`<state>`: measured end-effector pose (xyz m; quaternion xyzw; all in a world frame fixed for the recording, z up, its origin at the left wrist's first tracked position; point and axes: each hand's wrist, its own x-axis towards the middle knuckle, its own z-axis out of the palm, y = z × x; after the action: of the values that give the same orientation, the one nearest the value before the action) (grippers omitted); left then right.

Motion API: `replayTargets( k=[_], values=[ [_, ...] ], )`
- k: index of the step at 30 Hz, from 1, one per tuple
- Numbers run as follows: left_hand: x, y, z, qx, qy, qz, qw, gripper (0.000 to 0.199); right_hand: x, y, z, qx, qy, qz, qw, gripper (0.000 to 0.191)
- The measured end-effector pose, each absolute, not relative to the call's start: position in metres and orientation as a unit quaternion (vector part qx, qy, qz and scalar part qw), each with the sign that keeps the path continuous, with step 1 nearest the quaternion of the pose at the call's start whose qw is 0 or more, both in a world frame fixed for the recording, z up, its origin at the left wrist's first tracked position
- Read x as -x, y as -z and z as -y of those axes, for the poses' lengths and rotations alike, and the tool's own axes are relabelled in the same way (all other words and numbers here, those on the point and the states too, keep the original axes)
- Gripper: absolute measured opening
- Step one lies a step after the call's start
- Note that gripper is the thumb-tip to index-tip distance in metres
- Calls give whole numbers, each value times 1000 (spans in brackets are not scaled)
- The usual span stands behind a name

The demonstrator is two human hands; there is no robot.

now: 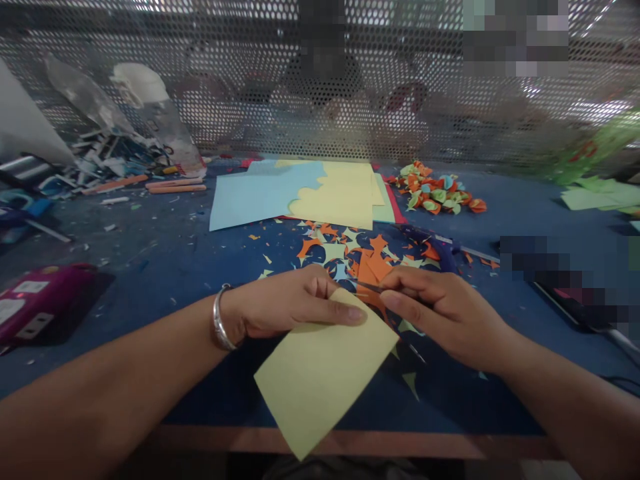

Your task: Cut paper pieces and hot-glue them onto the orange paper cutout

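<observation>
I have the left hand (297, 303) pinching the pale yellow sheet (327, 380) at lower centre and the right hand (445, 317) gripping a thin dark tool (369, 287), which, pointing toward the left fingers, could nick them if it slips.

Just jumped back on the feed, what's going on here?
A person's left hand holds a pale yellow sheet, thumb on top, tilted over the front edge of the blue table. The right hand grips a slim dark tool, too blurred to name, near the sheet. Orange and pale green paper scraps lie beyond the hands. Farther back are larger blue and yellow sheets, with a heap of small curled paper pieces to their right.
</observation>
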<state>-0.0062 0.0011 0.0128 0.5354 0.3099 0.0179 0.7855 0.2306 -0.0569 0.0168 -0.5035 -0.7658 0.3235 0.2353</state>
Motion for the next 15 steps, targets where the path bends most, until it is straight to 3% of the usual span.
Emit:
replayTargets(
  k=[4,8,13,15],
  values=[
    [27,-32,-20,-623,-51,-406,667,35,-234,-16,52,534,-284,754,256,35],
    [54,-46,-45,-745,-113,-502,425,41,-239,-12,45,563,-178,772,236,26],
    [59,-37,-53,-814,-87,-531,217,35,-241,-8,40,629,-117,761,110,27],
    [47,-30,-43,-841,-171,-506,85,33,-239,-9,39,649,-91,752,65,28]
  ],
)
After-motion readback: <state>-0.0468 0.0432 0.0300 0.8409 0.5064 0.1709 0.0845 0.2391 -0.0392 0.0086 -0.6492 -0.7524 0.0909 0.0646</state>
